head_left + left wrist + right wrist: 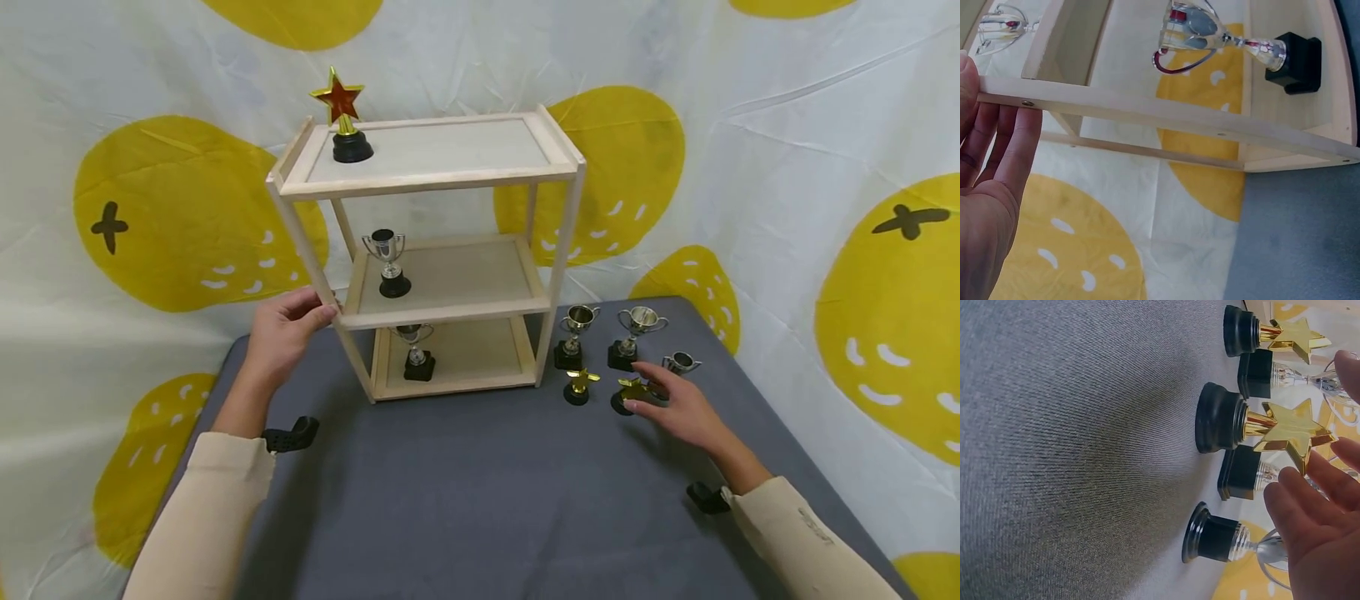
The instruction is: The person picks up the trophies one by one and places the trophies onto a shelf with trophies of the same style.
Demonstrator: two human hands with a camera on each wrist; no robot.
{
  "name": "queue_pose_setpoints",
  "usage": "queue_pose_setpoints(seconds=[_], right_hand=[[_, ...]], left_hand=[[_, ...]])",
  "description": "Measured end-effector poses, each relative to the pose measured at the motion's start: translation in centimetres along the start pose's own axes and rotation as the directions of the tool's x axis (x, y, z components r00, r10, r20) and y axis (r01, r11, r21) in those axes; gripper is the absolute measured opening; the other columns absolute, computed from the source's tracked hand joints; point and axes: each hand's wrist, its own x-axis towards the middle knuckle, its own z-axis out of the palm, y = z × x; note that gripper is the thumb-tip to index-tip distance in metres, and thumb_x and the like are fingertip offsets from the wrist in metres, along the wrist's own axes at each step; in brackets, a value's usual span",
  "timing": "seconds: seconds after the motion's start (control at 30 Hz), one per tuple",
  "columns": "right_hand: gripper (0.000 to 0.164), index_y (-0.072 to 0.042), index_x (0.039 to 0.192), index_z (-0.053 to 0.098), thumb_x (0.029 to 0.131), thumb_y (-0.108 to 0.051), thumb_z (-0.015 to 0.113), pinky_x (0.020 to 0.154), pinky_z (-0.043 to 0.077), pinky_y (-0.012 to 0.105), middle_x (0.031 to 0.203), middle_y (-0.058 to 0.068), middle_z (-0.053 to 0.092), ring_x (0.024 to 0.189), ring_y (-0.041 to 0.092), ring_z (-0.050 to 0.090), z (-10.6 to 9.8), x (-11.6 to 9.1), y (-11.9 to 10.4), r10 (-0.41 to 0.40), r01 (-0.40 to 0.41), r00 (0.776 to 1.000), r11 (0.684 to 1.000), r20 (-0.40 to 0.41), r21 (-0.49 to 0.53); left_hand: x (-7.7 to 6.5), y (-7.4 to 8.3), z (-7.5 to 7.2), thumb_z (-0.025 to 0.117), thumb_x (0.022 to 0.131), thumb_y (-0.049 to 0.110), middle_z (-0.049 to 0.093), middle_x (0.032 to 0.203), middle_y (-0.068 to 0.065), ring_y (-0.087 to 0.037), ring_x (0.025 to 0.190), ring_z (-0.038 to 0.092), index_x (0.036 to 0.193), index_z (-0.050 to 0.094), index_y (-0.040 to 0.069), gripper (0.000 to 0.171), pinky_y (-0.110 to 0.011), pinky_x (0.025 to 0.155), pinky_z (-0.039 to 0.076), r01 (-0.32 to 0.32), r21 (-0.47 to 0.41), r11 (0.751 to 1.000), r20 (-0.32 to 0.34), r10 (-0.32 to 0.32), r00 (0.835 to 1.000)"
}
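My left hand (pixel 281 335) grips the left front post of a wooden three-tier shelf (pixel 446 150); in the left wrist view the thumb and fingers (pixel 1017 147) lie on opposite sides of the post (pixel 1129 106). On the grey table at the right, my right hand (pixel 688 410) surrounds the star of a small gold star trophy (pixel 1294 429). Its thumb and fingers stand apart, with the fingertips close to the star's points; whether they touch cannot be told. That trophy stands upright on its round black base. Another gold star trophy (pixel 577 387) stands to its left.
Behind the stars are several silver cup trophies, among them a left one (pixel 573 333), a middle one (pixel 633 333) and a right one (pixel 681 362). The shelf bears a red star trophy (pixel 351 147) on top, a cup (pixel 390 267) mid-level and another cup (pixel 418 362) below.
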Motion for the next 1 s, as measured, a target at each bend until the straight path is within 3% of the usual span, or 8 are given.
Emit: queue_pose_setpoints(seconds=[0.27,0.53,0.67,0.73,0.83,0.93,1.0], right_hand=[[0.067,0.002,0.152,0.046,0.098,-0.026,0.074,0.11,0.048,0.065,0.152,0.029,0.052,0.133,0.051,0.057,0.4,0.6,0.6,0.01,-0.01,1.0,0.999,-0.002,0.045],[0.058,0.003,0.147,0.051,0.099,-0.022,0.073,0.109,0.049,0.062,0.147,0.029,0.057,0.133,0.05,0.058,0.6,1.0,1.0,0.057,-0.058,0.998,0.992,0.014,0.112],[0.052,0.001,0.145,0.055,0.1,-0.021,0.072,0.1,0.06,0.048,0.141,0.027,0.063,0.129,0.046,0.063,0.6,1.0,1.1,0.083,-0.084,0.996,0.987,0.014,0.136],[0.049,-0.001,0.142,0.059,0.1,-0.022,0.073,0.09,0.063,0.035,0.136,0.025,0.067,0.121,0.038,0.069,0.7,1.1,1.2,0.094,-0.095,0.995,0.984,0.012,0.152],[0.045,-0.002,0.137,0.063,0.099,-0.022,0.073,0.079,0.059,0.02,0.129,0.024,0.071,0.107,0.013,0.074,0.8,1.2,1.5,0.113,-0.112,0.994,0.977,0.006,0.184],[0.041,0.0,0.133,0.066,0.098,-0.019,0.074,0.075,0.058,0.017,0.125,0.025,0.073,0.095,-0.008,0.069,1.1,1.3,1.8,0.115,-0.111,0.993,0.973,-0.008,0.204],[0.038,0.001,0.131,0.068,0.098,-0.016,0.074,0.075,0.059,0.017,0.122,0.026,0.073,0.091,-0.013,0.067,1.2,1.5,1.9,0.114,-0.107,0.993,0.969,-0.019,0.222]], left_hand=[[-0.2,0.2,0.0,0.072,0.099,0.017,0.071,0.093,0.022,-0.004,0.092,0.066,0.128,0.069,-0.007,0.038,-0.011,0.083,0.059,0.012,-0.011,1.0,0.006,-0.012,1.0],[-0.2,0.2,0.0,0.073,0.098,0.013,0.073,0.092,0.02,-0.003,0.089,0.067,0.124,0.072,-0.004,0.031,-0.011,0.082,0.059,0.0,-0.046,0.999,0.003,0.0,1.0],[-0.1,0.1,-0.1,0.074,0.097,0.012,0.073,0.091,0.02,-0.003,0.088,0.067,0.123,0.074,-0.003,0.03,-0.011,0.081,0.059,0.0,-0.056,0.998,0.003,0.0,1.0],[-0.1,0.1,-0.1,0.074,0.097,0.013,0.074,0.091,0.02,-0.003,0.088,0.067,0.123,0.074,-0.002,0.029,-0.011,0.082,0.059,0.001,-0.057,0.998,0.002,-0.001,1.0],[0.0,0.0,-0.1,0.074,0.097,0.011,0.074,0.091,0.019,-0.003,0.089,0.067,0.123,0.074,-0.002,0.029,-0.011,0.082,0.059,0.002,-0.077,0.997,0.003,-0.002,1.0],[0.0,-0.1,-0.1,0.074,0.097,0.011,0.074,0.091,0.02,-0.003,0.089,0.067,0.124,0.073,-0.004,0.031,-0.011,0.082,0.059,0.001,-0.077,0.997,0.004,-0.001,1.0],[0.0,-0.2,-0.2,0.074,0.097,0.012,0.074,0.091,0.021,-0.002,0.09,0.067,0.126,0.071,-0.005,0.033,-0.011,0.083,0.059,0.005,-0.074,0.997,0.004,-0.004,1.0]])
